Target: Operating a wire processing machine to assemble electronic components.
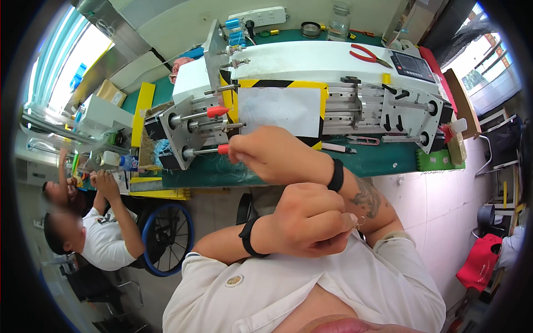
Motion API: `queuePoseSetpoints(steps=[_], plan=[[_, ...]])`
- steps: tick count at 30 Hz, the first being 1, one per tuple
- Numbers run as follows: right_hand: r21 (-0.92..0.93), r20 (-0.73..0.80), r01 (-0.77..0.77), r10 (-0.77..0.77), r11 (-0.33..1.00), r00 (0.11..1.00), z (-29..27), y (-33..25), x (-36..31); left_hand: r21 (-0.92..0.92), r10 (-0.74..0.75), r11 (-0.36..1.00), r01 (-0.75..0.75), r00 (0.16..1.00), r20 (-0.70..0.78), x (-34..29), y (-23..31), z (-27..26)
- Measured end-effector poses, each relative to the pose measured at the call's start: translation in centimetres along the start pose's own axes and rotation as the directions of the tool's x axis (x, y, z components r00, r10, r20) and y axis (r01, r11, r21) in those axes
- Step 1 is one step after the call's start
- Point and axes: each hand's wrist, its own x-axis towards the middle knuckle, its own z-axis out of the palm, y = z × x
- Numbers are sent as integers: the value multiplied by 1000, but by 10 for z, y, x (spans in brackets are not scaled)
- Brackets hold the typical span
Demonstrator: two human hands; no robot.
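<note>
The right hand (pixel 266 154) has its fingers bent together at the machine's (pixel 300 64) red tip (pixel 223 149) nearest the front edge of the desk (pixel 383 160); I cannot tell whether it grips it. Beyond that edge, the clenched left hand (pixel 308 219) pinches a thin strand (pixel 360 223).

Over the front edge of the bench (pixel 205 177), the right hand (pixel 269 152) curls at a red tip (pixel 223 149) of the metal machine (pixel 355 108); contact is unclear. The left hand (pixel 313 219), nearer the chest, pinches a fine strand (pixel 361 223). A glass jar (pixel 339 23) stands at the bench's far edge; another person (pixel 108 238) sits beyond its left front corner
</note>
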Motion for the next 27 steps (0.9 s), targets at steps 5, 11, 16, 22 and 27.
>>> queuePoseSetpoints(steps=[5, 11, 16, 22, 27], plan=[[231, -205, -215, 264, 949, 942, -34, -19, -29, -59, -51, 997, 51, 999, -2, 7, 3, 0], [485, -450, -64, 312, 872, 836, -49, -18, -98, -83, -274, 960, 268, 959, -70, 2, 3, -4], [487, -559, 144, 181, 862, 809, -61, -35, -137, -3, -324, 940, 342, 887, -330, 6, -24, 17], [261, -691, 103, 111, 960, 715, -72, -30, -162, 215, -156, 957, 193, 972, -175, 18, -35, 41], [172, -721, 53, 89, 984, 687, -81, -39, -189, 293, -154, 939, 181, 981, -114, 26, -40, 64]])
